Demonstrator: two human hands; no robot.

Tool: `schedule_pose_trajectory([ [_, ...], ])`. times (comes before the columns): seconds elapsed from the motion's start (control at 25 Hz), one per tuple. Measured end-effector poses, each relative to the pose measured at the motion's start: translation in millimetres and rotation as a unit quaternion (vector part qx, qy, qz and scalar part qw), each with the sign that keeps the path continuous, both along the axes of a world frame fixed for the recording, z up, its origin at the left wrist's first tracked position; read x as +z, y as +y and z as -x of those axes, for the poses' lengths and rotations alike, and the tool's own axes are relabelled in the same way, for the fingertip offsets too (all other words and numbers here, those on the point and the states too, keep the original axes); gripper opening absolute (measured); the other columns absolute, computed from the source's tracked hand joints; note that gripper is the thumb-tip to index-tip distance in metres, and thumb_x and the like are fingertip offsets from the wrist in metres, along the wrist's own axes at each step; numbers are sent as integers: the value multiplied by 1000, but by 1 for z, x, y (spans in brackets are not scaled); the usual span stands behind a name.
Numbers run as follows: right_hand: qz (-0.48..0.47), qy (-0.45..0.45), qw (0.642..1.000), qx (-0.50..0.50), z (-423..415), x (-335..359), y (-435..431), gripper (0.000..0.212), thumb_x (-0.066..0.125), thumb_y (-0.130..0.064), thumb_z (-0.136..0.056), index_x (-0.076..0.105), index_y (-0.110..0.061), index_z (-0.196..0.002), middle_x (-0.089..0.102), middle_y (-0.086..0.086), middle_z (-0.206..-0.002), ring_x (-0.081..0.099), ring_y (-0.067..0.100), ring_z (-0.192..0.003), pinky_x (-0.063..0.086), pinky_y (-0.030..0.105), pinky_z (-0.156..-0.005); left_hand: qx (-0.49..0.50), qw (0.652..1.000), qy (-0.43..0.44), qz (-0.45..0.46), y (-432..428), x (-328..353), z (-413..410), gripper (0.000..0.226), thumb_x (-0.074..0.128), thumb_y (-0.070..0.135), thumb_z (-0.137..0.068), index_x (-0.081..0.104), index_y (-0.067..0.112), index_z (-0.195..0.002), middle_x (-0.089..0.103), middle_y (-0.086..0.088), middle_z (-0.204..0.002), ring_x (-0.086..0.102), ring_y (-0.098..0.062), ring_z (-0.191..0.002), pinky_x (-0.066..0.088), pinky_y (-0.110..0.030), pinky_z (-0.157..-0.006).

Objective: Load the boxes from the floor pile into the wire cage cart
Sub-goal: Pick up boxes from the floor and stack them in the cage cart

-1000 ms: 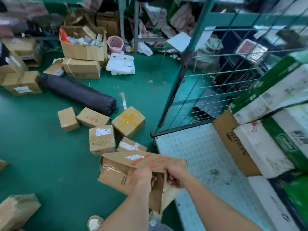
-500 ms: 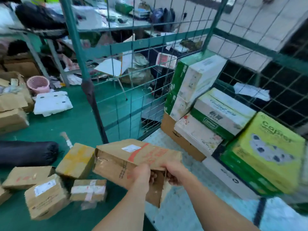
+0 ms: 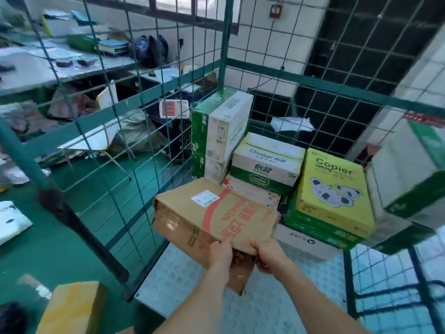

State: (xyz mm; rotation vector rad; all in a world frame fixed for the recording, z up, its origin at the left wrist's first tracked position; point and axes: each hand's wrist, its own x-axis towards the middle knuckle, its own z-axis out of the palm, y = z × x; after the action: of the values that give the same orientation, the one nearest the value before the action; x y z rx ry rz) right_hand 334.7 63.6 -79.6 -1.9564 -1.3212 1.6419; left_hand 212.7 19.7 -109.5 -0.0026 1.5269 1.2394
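Brown carton point(image 3: 214, 220) is up in the air, w/ both hands on its near end: left hand point(image 3: 220, 254) and right hand point(image 3: 269, 255) each curled over the edge, gripping it, right by a loose flap hanging below. It's over the floor plate point(image 3: 183, 280) of the wire cage cart point(image 3: 226, 56), just inside the open front, beside the left mesh wall, far end near the stacked cartons. Long axis runs away from the person, pointing at the back-left corner & the tall Cestbon box point(image 3: 226, 131); label side up. Risk, imo: it's held by one end only, so the flap could tear or the box sag. Nudging that leaning tall box could tip it.
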Motion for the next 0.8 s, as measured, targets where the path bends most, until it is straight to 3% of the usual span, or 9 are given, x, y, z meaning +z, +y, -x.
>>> schedule_pose_trajectory([
  [0.12, -29, 9, 997, -66, -2, 13, 8, 21, 60, -19, -98, 53, -12, -79, 42, 4, -54, 39, 16, -47, 32, 24, -50, -78, 996, -5, -38, 14, 23, 11, 16, 58, 10, -95, 65, -2, -86, 59, -14, -49, 55, -25, -43, 40, -24, -43],
  [0.36, -92, 37, 981, -167, -20, 32, 22, 30, 60, -8, -93, 45, -16, -68, 35, -3, -41, 32, 16, -42, 24, 22, -47, -188, 978, 36, -80, 52, 46, 4, 18, 57, 10, -98, 64, -5, -89, 56, -11, -46, 56, -25, -42, 40, -22, -39],
  [0.52, -132, 19, 964, -228, -60, 41, 44, 26, 58, -10, -91, 44, -14, -69, 38, 8, -61, 39, 21, -56, 35, 31, -54, -255, 959, 50, -112, 79, 61, -12, 20, 57, 11, -99, 67, -1, -86, 58, -12, -49, 57, -25, -41, 38, -22, -40],
  [0.64, -145, 17, 950, -277, -110, 41, 68, 38, 65, -15, -88, 38, -18, -61, 38, 7, -61, 41, 22, -56, 40, 36, -61, -295, 945, 66, -125, 98, 69, -25, 22, 55, 12, -101, 68, -1, -89, 55, -12, -48, 54, -23, -37, 34, -20, -41],
  [0.72, -141, 26, 947, -286, -143, 44, 89, 32, 69, -19, -88, 46, -16, -66, 47, 10, -64, 49, 23, -55, 46, 35, -61, -309, 937, 91, -137, 117, 71, -34, 21, 55, 10, -101, 68, -5, -96, 55, -11, -47, 53, -21, -35, 34, -19, -37],
  [0.8, -129, 37, 950, -281, -167, 49, 110, 25, 71, -26, -90, 58, -7, -81, 64, 12, -78, 63, 26, -66, 56, 33, -63, -311, 930, 120, -156, 141, 75, -45, 22, 56, 11, -101, 70, -6, -105, 63, -15, -56, 58, -24, -43, 39, -23, -39],
])
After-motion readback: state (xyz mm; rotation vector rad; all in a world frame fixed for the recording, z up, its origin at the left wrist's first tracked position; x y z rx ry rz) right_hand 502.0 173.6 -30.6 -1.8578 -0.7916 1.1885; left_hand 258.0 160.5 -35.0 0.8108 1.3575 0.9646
